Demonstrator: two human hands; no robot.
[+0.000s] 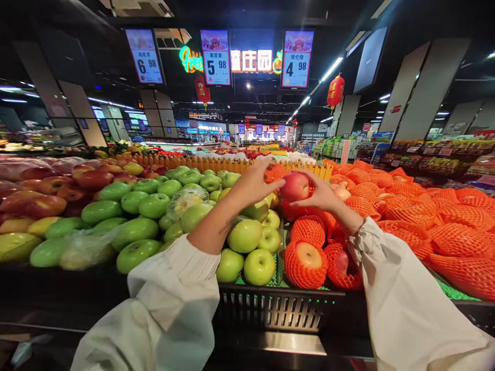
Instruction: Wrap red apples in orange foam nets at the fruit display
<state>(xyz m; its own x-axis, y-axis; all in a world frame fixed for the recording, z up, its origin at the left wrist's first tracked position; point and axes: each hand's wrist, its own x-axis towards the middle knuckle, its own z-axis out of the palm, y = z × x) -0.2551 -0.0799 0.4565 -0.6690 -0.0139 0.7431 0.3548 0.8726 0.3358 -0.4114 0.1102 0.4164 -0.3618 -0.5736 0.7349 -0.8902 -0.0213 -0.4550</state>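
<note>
A bare red apple (pixel 294 186) is held up between both my hands above a fruit display. My left hand (pixel 258 183) grips its left side with curled fingers. My right hand (pixel 320 195) pinches its right side with thumb and fingertips. Both arms wear white sleeves. Below the apple lie red apples in orange foam nets (pixel 305 263). To the left is a heap of green apples (pixel 245 236).
A black slatted crate front (pixel 278 308) edges the display. Red and yellow apples (pixel 46 205) lie at far left, with a loose plastic bag (pixel 83 248) on the green ones. A yellow picket divider (pixel 240 166) runs behind. Price signs (pixel 215 56) hang overhead.
</note>
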